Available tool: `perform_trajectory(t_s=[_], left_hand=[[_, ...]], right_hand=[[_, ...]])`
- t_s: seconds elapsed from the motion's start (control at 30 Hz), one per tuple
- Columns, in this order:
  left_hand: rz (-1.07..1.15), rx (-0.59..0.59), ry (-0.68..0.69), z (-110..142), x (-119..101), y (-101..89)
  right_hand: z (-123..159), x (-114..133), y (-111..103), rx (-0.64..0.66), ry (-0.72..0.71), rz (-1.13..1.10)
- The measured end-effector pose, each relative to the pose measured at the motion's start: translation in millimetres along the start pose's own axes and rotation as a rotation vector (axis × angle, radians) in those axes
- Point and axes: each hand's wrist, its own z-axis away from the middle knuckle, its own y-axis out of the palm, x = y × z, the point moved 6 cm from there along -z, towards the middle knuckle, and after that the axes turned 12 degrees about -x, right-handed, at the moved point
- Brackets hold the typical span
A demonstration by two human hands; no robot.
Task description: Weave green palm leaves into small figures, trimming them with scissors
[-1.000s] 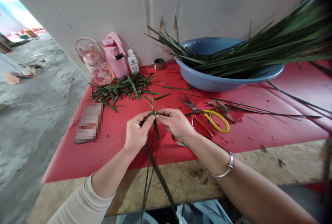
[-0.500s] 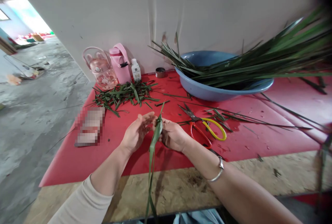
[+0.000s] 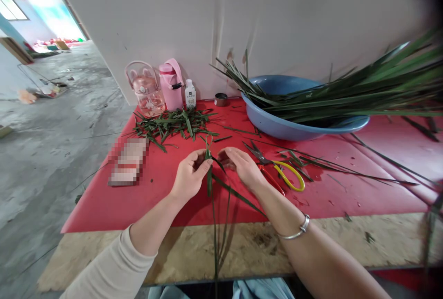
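A folded green leaf weave [image 3: 209, 174] with long strips trailing toward the table's front edge is pinched between the thumb and fingers of my left hand [image 3: 191, 172]. A thin loop sticks up from its top. Just to the right, my right hand [image 3: 241, 164] has its fingers loosely extended beside a dark leaf strip [image 3: 238, 195] that runs out from the weave. I see no firm grip there, though some of its fingertips are hidden. Scissors [image 3: 290, 176] with one yellow and one red handle lie close behind my right hand, blades pointing away to the left.
A blue basin [image 3: 304, 128] full of long leaves stands at the back right. Cut leaf scraps [image 3: 176, 123] are heaped before a pink tumbler [image 3: 171, 86], a clear pink bottle [image 3: 147, 93] and a small white bottle [image 3: 190, 94]. A blurred flat object [image 3: 128, 163] lies left.
The leaf weave has passed from my right hand into my left hand's pinch. My right hand has moved off to the right, and the trailing strips have spread apart. The view has shifted slightly.
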Motion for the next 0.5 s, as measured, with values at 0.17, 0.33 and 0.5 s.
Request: perform_trajectory(t_s=[0.17, 0.33, 0.5], left_hand=[[-0.074, 0.084, 0.070, 3.6, -1.7, 3.8], [-0.024, 0.165, 0.008, 5.3, 0.8, 8.6], [-0.078, 0.126, -0.010, 5.6, 3.5, 8.4]], right_hand=[[5.8, 12.7, 6.9, 0.153, -0.135, 0.110], [6.8, 11.5, 5.5, 0.119, -0.099, 0.180], [4.7, 14.9, 1.6, 0.074, -0.192, 0.237]])
